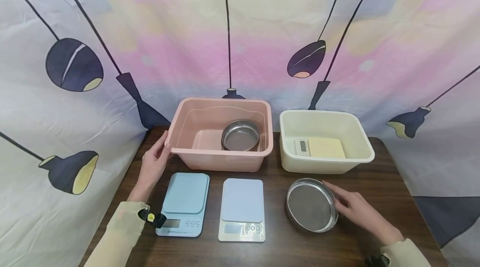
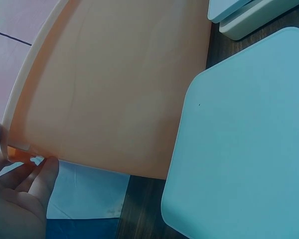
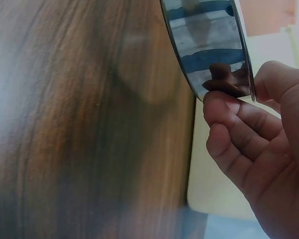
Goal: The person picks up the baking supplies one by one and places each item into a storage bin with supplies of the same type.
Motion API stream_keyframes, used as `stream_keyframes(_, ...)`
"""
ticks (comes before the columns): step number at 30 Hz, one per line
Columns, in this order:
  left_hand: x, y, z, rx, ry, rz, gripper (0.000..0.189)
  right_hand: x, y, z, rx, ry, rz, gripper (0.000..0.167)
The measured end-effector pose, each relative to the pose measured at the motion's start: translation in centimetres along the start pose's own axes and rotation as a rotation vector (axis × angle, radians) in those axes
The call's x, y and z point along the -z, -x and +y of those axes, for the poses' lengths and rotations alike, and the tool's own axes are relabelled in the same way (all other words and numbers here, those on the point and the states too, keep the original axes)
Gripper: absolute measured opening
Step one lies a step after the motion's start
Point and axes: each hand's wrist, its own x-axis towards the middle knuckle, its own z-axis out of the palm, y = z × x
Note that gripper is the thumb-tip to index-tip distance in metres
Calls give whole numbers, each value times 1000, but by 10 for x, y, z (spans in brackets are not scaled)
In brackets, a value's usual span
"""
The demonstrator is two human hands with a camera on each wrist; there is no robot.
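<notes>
Silver metal forms a round, shallow, mesh-floored sieve (image 1: 312,205), low in the frame and right of centre, over a dark wood-grain table (image 1: 277,225). Being circular, it has no long axis; what matters is that it lies just left of the right hand (image 1: 358,210), by far the nearer hand, which pinches its right edge between thumb and fingertips, parted only by the wall's height. Whether its base touches the table is hard to tell. Straight above it in the frame stands a cream rectangular plastic tub (image 1: 322,166); up and to the left, at centre, is a pink rectangular plastic tub (image 1: 217,151), with a second round metal sieve (image 1: 240,135) inside its right half. At that tub's left end, the left hand (image 1: 153,165) holds the rim, fingers and thumb closed about it.
</notes>
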Motion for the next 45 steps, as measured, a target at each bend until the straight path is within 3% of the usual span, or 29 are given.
stream_keyframes(7,1,0,-1,-1,-16,13,53,4,-6,-9,103,35,58,55)
stream_keyframes(33,-1,0,-2,5,8,3,54,36,-24,-49,138,52,32,52)
stream_keyframes(45,-1,0,-3,5,-14,16,53,51,-37,-58,250,112,89,57)
